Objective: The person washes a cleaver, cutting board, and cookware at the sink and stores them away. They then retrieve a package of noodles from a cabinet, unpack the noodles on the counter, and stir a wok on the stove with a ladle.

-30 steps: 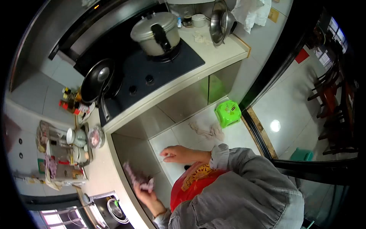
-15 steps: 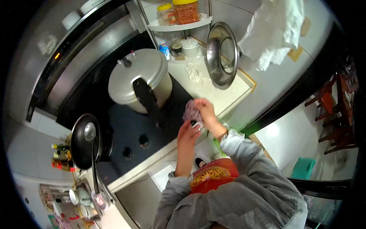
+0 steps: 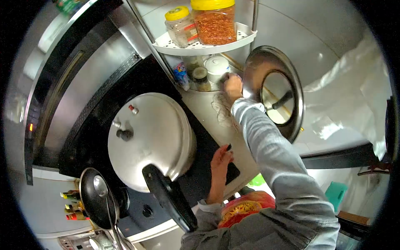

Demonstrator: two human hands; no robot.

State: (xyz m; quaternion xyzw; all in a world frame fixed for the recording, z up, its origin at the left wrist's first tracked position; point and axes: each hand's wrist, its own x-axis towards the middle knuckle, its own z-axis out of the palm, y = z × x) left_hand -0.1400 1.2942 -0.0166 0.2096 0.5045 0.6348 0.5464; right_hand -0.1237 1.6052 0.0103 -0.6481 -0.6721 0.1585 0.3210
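Right hand [image 3: 233,86]: we have it at the back corner of the counter [image 3: 192,103], fingers curled beside the white lidded pot [image 3: 216,66]; we cannot tell what it grasps
Left hand [image 3: 221,159]: ours is lower, near the hob edge, fingers bent around a small black thing [image 3: 228,147]
Purplish cloth: it was bunched between our hands a moment ago; now we cannot make it out clearly, perhaps hidden in the right fist
Change: our hands have parted, so the reaching is one-handed
Around the reach: a dark-lidded jar [image 3: 201,79] stands left of the pot, a steel basin [image 3: 255,73] upright to its right, a crumpled pale cloth [image 3: 221,111] nearer us
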